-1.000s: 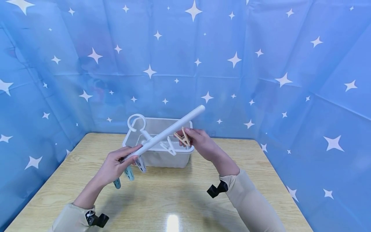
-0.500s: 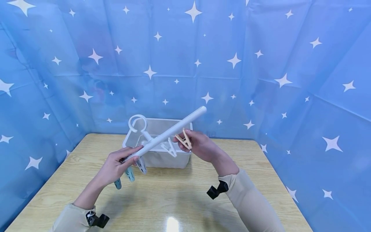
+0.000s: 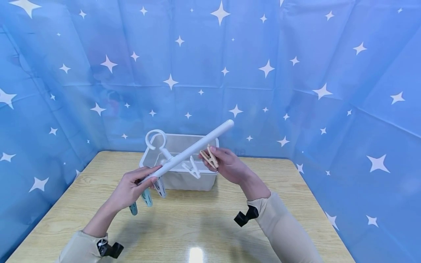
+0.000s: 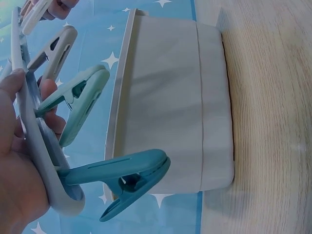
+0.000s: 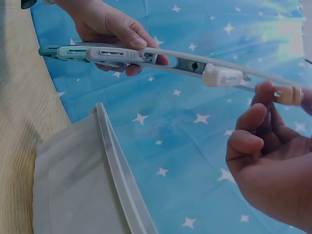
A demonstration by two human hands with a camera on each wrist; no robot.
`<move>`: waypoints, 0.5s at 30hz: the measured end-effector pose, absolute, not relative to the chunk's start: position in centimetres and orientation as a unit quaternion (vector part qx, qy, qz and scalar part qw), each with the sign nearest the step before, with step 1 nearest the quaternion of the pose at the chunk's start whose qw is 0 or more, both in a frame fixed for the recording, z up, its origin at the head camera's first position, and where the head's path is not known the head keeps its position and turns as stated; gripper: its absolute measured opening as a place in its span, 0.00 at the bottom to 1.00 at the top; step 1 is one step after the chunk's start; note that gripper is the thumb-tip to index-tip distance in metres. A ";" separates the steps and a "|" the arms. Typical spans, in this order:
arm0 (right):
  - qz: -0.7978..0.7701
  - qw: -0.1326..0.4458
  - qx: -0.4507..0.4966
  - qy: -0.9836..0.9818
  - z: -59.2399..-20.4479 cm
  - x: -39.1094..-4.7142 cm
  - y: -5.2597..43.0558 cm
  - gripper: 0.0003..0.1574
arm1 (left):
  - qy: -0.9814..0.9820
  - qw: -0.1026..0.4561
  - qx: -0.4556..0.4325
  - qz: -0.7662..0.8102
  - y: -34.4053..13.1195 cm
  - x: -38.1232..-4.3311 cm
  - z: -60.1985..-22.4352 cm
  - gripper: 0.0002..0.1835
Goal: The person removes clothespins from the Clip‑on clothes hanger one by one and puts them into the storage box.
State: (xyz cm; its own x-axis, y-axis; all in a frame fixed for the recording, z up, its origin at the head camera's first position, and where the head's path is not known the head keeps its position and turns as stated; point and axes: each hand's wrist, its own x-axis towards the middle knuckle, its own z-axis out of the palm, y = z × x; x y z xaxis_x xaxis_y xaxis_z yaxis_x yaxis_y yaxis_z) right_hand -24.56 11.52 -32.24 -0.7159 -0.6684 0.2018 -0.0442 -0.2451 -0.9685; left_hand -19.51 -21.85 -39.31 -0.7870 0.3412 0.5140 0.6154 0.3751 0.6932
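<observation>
My left hand (image 3: 126, 186) grips the lower left end of a white hanger (image 3: 197, 146), whose straight bar slants up to the right with its round hook on top. From the bar hang a dark teal clip (image 4: 117, 168), a mint clip (image 4: 87, 100), a grey clip (image 3: 160, 188) and a white clip (image 5: 222, 76). A beige clip (image 3: 213, 159) is pinched by the thumb and fingers of my right hand (image 3: 231, 168), just below the bar's upper right half. In the right wrist view this beige clip (image 5: 288, 95) lies right at the bar's edge.
Behind and below the hanger, a pale grey basket (image 3: 189, 182) stands on the wooden table (image 3: 184, 223). A blue curtain with white stars (image 3: 250, 73) surrounds the table at the back and both sides.
The beige clip has shifted slightly right and turned a little in my right hand. My left hand and the hanger have barely moved.
</observation>
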 end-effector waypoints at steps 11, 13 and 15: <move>-0.737 0.189 -0.299 0.575 -32.4 -24.5 11.6 0.16 | -0.818 0.135 -0.290 -0.479 -21.6 -19.6 -39.1 0.23; -0.739 0.181 -0.290 0.580 -32.3 -24.4 11.6 0.15 | -0.818 0.133 -0.290 -0.479 -21.6 -19.6 -39.1 0.23; -0.738 0.174 -0.283 0.587 -32.3 -24.4 11.5 0.14 | -0.818 0.133 -0.289 -0.479 -21.6 -19.6 -39.1 0.23</move>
